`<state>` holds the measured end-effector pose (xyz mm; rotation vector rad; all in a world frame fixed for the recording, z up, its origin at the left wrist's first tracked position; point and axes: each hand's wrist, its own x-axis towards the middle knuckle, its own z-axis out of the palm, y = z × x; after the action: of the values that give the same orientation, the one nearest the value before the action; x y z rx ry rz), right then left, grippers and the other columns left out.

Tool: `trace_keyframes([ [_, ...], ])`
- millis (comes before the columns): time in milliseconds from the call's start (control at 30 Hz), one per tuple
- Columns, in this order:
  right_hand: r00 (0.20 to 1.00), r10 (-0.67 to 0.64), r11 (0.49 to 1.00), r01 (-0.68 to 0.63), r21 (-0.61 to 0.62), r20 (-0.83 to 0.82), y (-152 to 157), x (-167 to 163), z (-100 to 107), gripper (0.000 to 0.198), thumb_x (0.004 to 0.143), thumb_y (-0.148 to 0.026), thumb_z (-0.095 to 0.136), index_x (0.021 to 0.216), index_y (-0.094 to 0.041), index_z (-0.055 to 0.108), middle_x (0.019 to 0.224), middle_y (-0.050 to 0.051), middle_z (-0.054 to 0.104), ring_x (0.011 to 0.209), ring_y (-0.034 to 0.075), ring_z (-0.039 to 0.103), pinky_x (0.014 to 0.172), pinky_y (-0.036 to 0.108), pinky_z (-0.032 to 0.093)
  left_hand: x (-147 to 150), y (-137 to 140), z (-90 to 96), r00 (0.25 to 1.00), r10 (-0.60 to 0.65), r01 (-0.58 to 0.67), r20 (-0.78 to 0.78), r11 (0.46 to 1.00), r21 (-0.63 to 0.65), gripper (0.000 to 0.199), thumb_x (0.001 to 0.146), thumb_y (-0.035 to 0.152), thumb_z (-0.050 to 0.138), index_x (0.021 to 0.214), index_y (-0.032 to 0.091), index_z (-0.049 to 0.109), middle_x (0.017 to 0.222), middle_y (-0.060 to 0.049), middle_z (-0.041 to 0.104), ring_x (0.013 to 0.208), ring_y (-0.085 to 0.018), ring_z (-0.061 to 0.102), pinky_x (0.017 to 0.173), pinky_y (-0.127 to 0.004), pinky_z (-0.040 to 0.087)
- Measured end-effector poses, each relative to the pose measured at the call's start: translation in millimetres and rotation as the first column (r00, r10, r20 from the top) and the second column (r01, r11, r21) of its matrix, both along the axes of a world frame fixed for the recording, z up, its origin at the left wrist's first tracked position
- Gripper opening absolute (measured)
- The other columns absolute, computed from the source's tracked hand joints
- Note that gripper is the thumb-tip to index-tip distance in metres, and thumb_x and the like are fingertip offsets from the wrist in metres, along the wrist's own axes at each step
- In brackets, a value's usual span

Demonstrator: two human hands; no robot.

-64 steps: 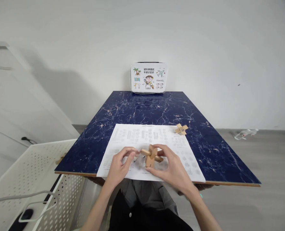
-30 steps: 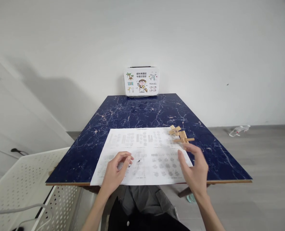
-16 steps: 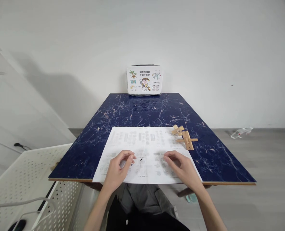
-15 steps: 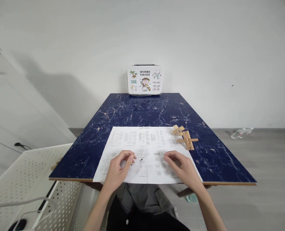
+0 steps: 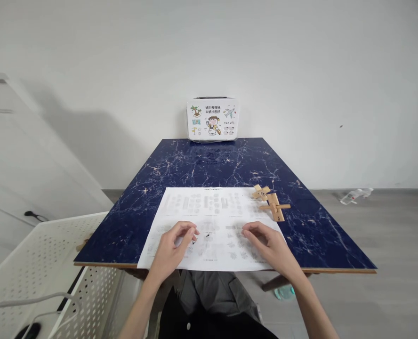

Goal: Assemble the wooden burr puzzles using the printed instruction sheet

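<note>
Fingers of the bare left hand (image 5: 173, 247) and bare right hand (image 5: 268, 245) were loosely curled, unoccupied. Beyond the right hand, a tan wooden cross (image 5: 275, 214) lay across the right edge of a white printed paper sheet (image 5: 175, 207), just beside a smaller tan wooden cross (image 5: 261, 192), on a blue marble-patterned table (image 5: 212, 172).

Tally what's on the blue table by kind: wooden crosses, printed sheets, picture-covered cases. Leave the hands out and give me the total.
Wooden crosses: 2
Printed sheet: 1
White picture-covered case: 1
Total: 4
</note>
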<state>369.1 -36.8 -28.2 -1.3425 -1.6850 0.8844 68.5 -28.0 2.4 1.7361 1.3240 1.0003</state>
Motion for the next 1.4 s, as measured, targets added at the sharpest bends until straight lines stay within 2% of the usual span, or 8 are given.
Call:
trace_keyframes([
  [300,0.999,0.037,0.999,-0.037,-0.008,-0.022,4.0,7.6,-3.8,0.029,0.101,-0.049,0.057,0.104,-0.024,0.07,0.106,0.006,0.075,0.098,0.025,0.07,0.089,0.034,0.052,-33.7,10.1,-2.3,0.996,0.072,-0.072,-0.044,0.997,-0.006,0.029,0.099,0.048,0.059,0.104,0.022,0.067,0.098,-0.005,0.077,0.089,-0.022,0.074,0.089,-0.035,0.056],
  [467,0.998,0.054,0.998,-0.054,-0.024,-0.034,6.8,12.0,-5.2,0.025,0.102,-0.047,0.058,0.105,-0.025,0.069,0.107,0.005,0.075,0.1,0.024,0.07,0.091,0.034,0.052,-30.2,12.2,-5.6,0.994,0.062,-0.061,-0.094,0.998,0.014,0.026,0.099,0.047,0.058,0.103,0.023,0.068,0.1,-0.004,0.077,0.092,-0.022,0.074,0.089,-0.034,0.055],
  [700,0.996,0.072,0.997,-0.073,-0.034,-0.046,10.1,16.9,-6.5,0.025,0.102,-0.047,0.058,0.106,-0.024,0.069,0.108,0.006,0.075,0.101,0.024,0.069,0.093,0.035,0.051,-30.8,17.9,-9.5,0.997,0.047,-0.047,-0.063,0.999,-0.001,0.027,0.1,0.048,0.058,0.104,0.023,0.066,0.099,-0.004,0.077,0.092,-0.021,0.073,0.089,-0.033,0.054],
  [1000,0.998,0.062,0.998,-0.062,-0.022,-0.032,9.7,15.9,-3.7,0.026,0.101,-0.047,0.058,0.105,-0.024,0.07,0.107,0.006,0.075,0.1,0.024,0.07,0.091,0.034,0.052,-31.4,18.5,-5.0,0.995,0.046,-0.048,-0.092,0.999,-0.02,0.029,0.099,0.049,0.057,0.104,0.022,0.067,0.099,-0.005,0.077,0.092,-0.021,0.074,0.088,-0.032,0.054],
  [1267,0.998,0.056,0.998,-0.056,-0.018,-0.034,9.1,16.9,-6.5,0.029,0.101,-0.05,0.058,0.106,-0.024,0.069,0.11,0.007,0.075,0.103,0.026,0.07,0.095,0.037,0.054,-30.2,15.4,-5.6,0.99,0.06,-0.059,-0.124,0.998,0.016,0.029,0.1,0.049,0.056,0.104,0.023,0.068,0.1,-0.004,0.078,0.092,-0.021,0.074,0.089,-0.032,0.054],
  [1400,0.997,0.039,0.999,-0.039,0.002,-0.06,16.3,16.2,-12.7,0.031,0.099,-0.051,0.059,0.114,-0.024,0.064,0.114,0.009,0.074,0.102,0.026,0.071,0.09,0.038,0.057,-30.6,15.4,-7.7,0.986,0.067,-0.061,-0.153,0.997,0.041,0.028,0.1,0.048,0.056,0.103,0.024,0.069,0.099,-0.003,0.078,0.091,-0.021,0.074,0.088,-0.032,0.054],
])
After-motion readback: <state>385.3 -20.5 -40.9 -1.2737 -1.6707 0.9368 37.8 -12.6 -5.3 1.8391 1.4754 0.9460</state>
